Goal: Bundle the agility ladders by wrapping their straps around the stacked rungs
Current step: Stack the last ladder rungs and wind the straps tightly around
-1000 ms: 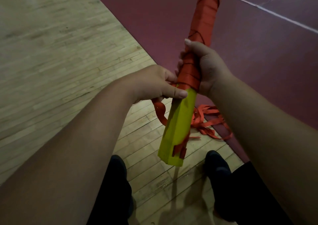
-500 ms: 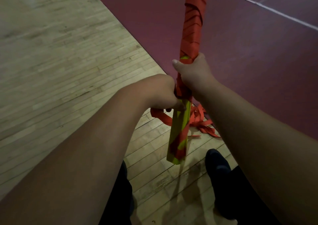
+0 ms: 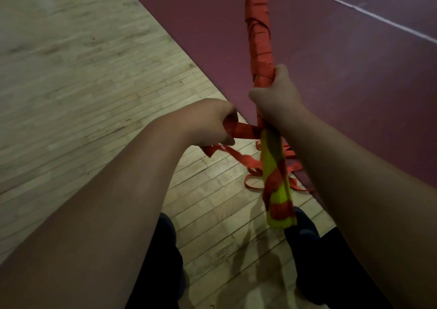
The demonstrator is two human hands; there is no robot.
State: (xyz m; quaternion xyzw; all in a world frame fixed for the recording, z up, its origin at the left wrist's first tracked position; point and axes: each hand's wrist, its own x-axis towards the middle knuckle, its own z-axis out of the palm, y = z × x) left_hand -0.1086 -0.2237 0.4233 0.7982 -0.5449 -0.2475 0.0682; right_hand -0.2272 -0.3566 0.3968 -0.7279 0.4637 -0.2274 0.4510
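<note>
Bright colours on a two-tone floor

We see yellow-green rungs (image 3: 272, 162) with an orange-red strap (image 3: 259, 39) wound round them in bands with thin dark lines. The wood floor (image 3: 82, 77) is pale tan with plank stripes. The mat (image 3: 343, 60) is dark red with a white line. The shoes (image 3: 305, 228) are black.

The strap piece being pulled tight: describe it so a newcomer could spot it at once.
Find the upright yellow rung stack in the right hand. Just below that hand, a flat orange strap runs sideways to the left hand. Unlike the loose loops on the floor, it is stretched straight.
</note>
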